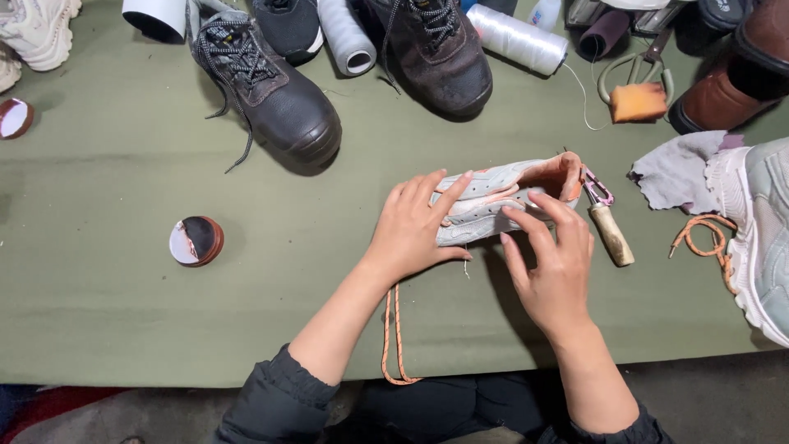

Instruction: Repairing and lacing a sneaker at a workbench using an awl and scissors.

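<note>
A small grey and pink sneaker (pixel 509 193) lies on its side on the green cloth-covered table (pixel 123 296). My left hand (pixel 415 226) holds its toe end, fingers spread over the upper. My right hand (pixel 555 259) grips the middle of the shoe from the near side, fingertips on its side. An orange lace (pixel 393 333) hangs from under my left wrist down over the table's front edge. A wooden-handled awl (pixel 610 226) with a pink metal head lies just right of the sneaker's heel.
Two dark work boots (pixel 275 94) (pixel 440 53), thread spools (pixel 518 37), scissors (pixel 637 70), an orange sponge (pixel 639 103) and a brown shoe (pixel 727 90) crowd the far side. A grey rag (pixel 678 173) and large sneaker (pixel 760 238) lie right; a round tin (pixel 196 241) left.
</note>
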